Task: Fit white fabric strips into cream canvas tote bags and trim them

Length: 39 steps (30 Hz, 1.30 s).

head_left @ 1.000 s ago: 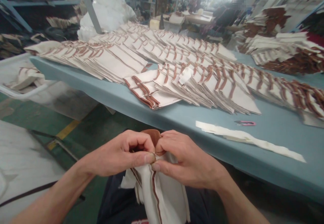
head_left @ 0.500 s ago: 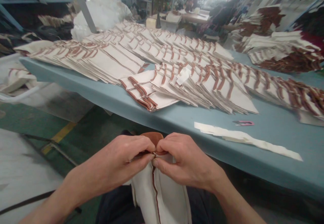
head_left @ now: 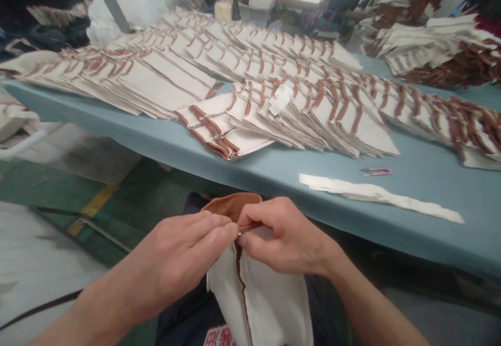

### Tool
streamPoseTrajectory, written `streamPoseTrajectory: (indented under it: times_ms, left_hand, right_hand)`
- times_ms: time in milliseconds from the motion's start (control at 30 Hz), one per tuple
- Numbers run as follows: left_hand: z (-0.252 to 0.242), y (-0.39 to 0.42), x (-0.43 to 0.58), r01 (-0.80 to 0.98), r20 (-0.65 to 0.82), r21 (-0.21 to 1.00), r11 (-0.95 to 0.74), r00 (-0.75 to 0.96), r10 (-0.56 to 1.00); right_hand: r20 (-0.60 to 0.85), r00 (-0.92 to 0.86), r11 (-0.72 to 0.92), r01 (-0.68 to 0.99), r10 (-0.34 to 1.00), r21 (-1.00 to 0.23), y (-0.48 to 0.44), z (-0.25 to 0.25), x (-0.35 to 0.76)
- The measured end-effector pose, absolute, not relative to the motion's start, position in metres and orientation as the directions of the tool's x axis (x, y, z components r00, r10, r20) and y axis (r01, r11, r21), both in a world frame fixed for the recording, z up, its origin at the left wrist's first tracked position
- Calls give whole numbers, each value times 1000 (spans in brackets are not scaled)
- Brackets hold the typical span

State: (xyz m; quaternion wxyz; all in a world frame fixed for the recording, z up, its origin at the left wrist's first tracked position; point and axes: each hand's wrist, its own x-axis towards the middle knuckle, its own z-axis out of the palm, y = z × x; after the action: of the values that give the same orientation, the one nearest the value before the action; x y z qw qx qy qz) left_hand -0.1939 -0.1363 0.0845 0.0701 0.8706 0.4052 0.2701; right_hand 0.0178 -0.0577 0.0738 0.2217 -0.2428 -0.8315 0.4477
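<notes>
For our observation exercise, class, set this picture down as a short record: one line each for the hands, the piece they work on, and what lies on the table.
Left hand: fingertips at the top of the seam; grip unclear
Right hand: thumb and finger pinching the piece's edge
Piece: cream fabric, brown upper part, brown line down the seam
Table: blue surface
Stock: overlapping cream-and-brown pieces in rows
Nearby: pink-handled snips, pale strip
</notes>
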Motion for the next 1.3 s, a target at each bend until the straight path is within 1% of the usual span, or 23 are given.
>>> streamPoseTrajectory:
  times_ms: [100, 167, 233, 333, 400, 467, 533, 567, 600, 667, 700, 767, 800, 867, 967, 1033, 1133, 1200, 1233, 1300]
  left_hand:
    - [81, -139, -190, 670, 441, 204, -713, 587, 678]
    - [75, -143, -187, 694, 446, 160, -702, 584, 679]
    - [69, -146, -184, 713, 462, 144, -686, 565, 684]
    - [58, -149, -181, 725, 499, 152, -672, 531, 685]
    - [53, -149, -178, 728, 519, 154, -668, 516, 682]
    - [49, -148, -175, 738, 535, 139, -661, 505, 677]
    - [47, -148, -172, 743, 553, 141, -654, 489, 675]
    - [47, -148, -172, 737, 564, 164, -656, 476, 675]
    - [48, -148, -172, 722, 576, 209, -660, 454, 680]
    - [54, -148, -175, 670, 577, 348, -655, 397, 713]
    - [58, -147, -178, 641, 557, 430, -636, 366, 745]
    - [70, -143, -185, 588, 464, 571, -572, 344, 816]
    - [76, -141, -190, 574, 400, 620, -535, 354, 845]
    - [89, -134, -196, 546, 302, 659, -517, 437, 847]
    - [100, -126, -199, 532, 236, 634, -561, 559, 795]
    - [100, -124, -197, 547, 240, 575, -608, 598, 765]
    - [89, -125, -194, 620, 340, 392, -680, 589, 733]
    - [80, -127, -194, 665, 421, 288, -689, 558, 715]
    - [76, -127, -195, 681, 446, 265, -683, 541, 713]
    - [74, -127, -197, 692, 441, 271, -670, 529, 725]
  right_hand:
    - [74, -766, 331, 186, 638, -925, -60, 70, 18]
    - [18, -760, 204, 151, 650, -967, -62, 65, 19]
    - [-17, -752, 79, 91, 659, -993, -64, 59, 21]
    - [-51, -741, -53, 21, 669, -998, -66, 50, 23]
    - [-67, -740, -110, -9, 669, -994, -66, 47, 24]
    - [-74, -730, -127, -18, 679, -992, -64, 46, 25]
    - [-75, -713, -90, 17, 697, -996, -63, 49, 25]
    - [-72, -707, -59, 42, 704, -997, -62, 51, 26]
    - [-63, -706, -25, 64, 705, -998, -63, 54, 26]
    - [-25, -721, 50, 82, 693, -995, -65, 62, 27]
    - [0, -728, 86, 81, 685, -993, -66, 65, 28]
    - [67, -736, 179, 75, 674, -981, -70, 72, 28]
    - [109, -734, 240, 75, 670, -968, -72, 76, 28]
    - [204, -723, 384, 90, 659, -919, -75, 80, 27]
    - [319, -702, 559, 135, 637, -818, -77, 84, 29]
    - [379, -689, 631, 147, 618, -762, -78, 83, 30]
    - [471, -663, 708, 127, 582, -695, -80, 79, 33]
    - [503, -654, 737, 125, 565, -665, -81, 75, 34]
    - [506, -659, 745, 127, 557, -655, -81, 73, 34]
    - [506, -672, 760, 131, 540, -637, -80, 70, 35]
